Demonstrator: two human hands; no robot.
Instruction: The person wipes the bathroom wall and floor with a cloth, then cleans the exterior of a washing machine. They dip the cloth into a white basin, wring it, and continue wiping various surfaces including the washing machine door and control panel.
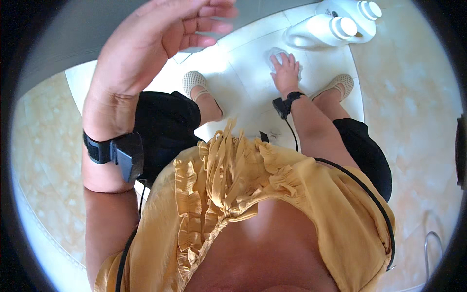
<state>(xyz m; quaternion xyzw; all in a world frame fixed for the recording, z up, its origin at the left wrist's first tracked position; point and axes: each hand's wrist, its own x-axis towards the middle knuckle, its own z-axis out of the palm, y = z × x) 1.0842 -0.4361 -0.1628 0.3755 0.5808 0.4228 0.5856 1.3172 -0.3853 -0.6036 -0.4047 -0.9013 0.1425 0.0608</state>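
Low on the white tiled floor (242,54), my right hand (286,77) bears down on a crumpled whitish cloth (275,51). Its fingers are slightly spread over the cloth, which bunches out in front of them and beside the hand. My left hand (168,39) is raised at the upper left, close to the camera, with its fingers stretched out and nothing visible in it. Part of its fingertips lies at the top edge of the picture. Whether it touches the grey surface (63,44) behind it I cannot tell.
Two white jugs with white caps, a nearer jug (314,33) and a farther jug (362,24), stand beyond my right hand. My beige shoes, the left shoe (193,80) and the right shoe (344,83), flank the work area. A black cable (357,181) runs along my right side.
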